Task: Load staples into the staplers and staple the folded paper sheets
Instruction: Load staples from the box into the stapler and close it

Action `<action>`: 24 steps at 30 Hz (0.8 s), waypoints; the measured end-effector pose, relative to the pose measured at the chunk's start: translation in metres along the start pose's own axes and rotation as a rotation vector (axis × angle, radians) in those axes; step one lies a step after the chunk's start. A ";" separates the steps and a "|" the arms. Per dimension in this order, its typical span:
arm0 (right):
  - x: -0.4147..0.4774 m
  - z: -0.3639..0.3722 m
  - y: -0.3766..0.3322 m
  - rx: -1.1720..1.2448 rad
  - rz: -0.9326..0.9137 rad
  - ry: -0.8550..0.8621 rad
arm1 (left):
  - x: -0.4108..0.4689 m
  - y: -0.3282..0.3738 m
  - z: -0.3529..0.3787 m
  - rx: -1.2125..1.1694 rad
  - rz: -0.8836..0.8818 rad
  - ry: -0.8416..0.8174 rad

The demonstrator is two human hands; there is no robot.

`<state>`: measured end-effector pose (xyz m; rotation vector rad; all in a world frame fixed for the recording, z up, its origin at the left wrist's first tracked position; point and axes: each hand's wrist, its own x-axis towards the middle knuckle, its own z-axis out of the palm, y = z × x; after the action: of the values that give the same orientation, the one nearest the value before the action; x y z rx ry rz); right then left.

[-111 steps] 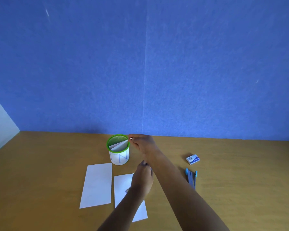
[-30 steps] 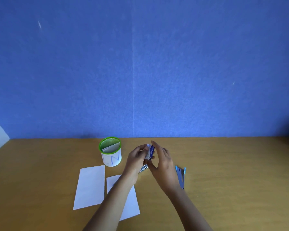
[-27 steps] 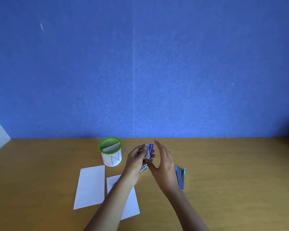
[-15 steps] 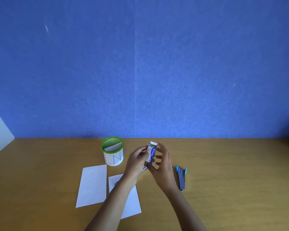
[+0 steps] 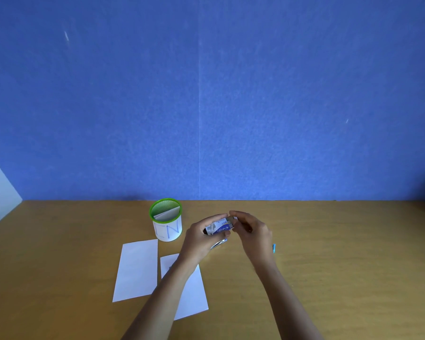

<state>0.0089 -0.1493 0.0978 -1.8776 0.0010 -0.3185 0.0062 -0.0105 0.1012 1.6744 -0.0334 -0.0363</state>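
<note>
Left hand grips the staple box, held up over the middle of the worktop, and the right hand pinches the box's far end. Two folded sheets lie towards the front edge, left of centre. The green-rimmed cup stands behind them. One blue stapler tip peeks past the right wrist.

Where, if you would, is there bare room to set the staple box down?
Wide bare table lies right of the right hand and left of the left paper sheet. Crowded between the cup and the left hand.
</note>
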 end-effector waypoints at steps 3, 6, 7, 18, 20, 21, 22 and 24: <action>0.002 -0.002 0.001 0.071 0.049 0.052 | -0.001 0.000 -0.002 0.017 0.007 0.012; 0.003 -0.005 0.000 0.106 0.074 0.064 | -0.001 -0.001 -0.005 0.014 0.004 0.004; 0.003 -0.006 -0.001 0.112 0.076 0.050 | -0.001 -0.001 -0.005 0.005 0.001 0.007; 0.007 -0.015 -0.005 -0.306 -0.286 -0.038 | 0.002 0.000 -0.005 0.002 0.017 0.075; 0.011 -0.017 -0.008 -0.399 -0.289 -0.067 | 0.002 -0.001 -0.005 0.010 0.025 0.069; 0.012 -0.018 -0.009 -0.431 -0.293 -0.083 | 0.002 -0.001 -0.005 0.012 0.032 0.066; 0.012 -0.018 -0.011 -0.450 -0.297 -0.097 | 0.002 -0.001 -0.005 0.016 0.040 0.065; 0.012 -0.017 -0.016 -0.476 -0.303 -0.104 | 0.002 -0.001 -0.005 0.024 0.053 0.066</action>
<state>0.0138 -0.1621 0.1203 -2.3695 -0.3044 -0.4567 0.0087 -0.0056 0.1005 1.6970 -0.0287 0.0597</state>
